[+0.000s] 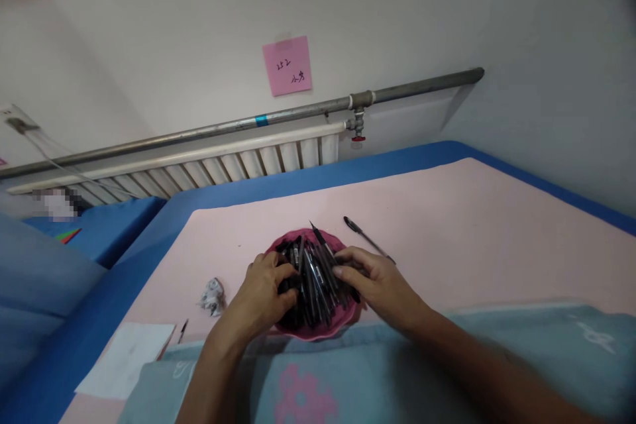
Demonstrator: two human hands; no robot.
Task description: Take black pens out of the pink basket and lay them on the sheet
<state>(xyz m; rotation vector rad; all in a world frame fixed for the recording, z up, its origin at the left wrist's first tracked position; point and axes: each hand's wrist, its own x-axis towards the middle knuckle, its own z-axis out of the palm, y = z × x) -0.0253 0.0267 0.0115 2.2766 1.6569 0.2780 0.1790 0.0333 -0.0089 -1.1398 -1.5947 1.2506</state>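
Reaching into a pink bowl (350, 318) from opposite sides, the left hand (268, 288) and the right hand (370, 278) both touch a dense bundle of dark pens (313, 278). The pens lie inside the bowl, most with their lengths running from the far side toward the near side; one pen projects its pointed tip past the far rim.

Left hand: fingers and thumb are curved over the left part of the bundle, thumb and fingertips apart. Whether they clamp a pen cannot be told. Right hand: fingers and thumb are bent at the right part of the bundle; a firm grip cannot be confirmed.

The bowl stands on a pale pink sheet (422, 225) covering a blue table (308, 180). A single capped pen (368, 238) lies on this sheet, just beyond the right hand. To the left of the left hand are a crumpled wad (213, 296), a small dark pen (183, 330) and white paper (124, 358). A blue-green cloth (397, 371) occupies the near edge.
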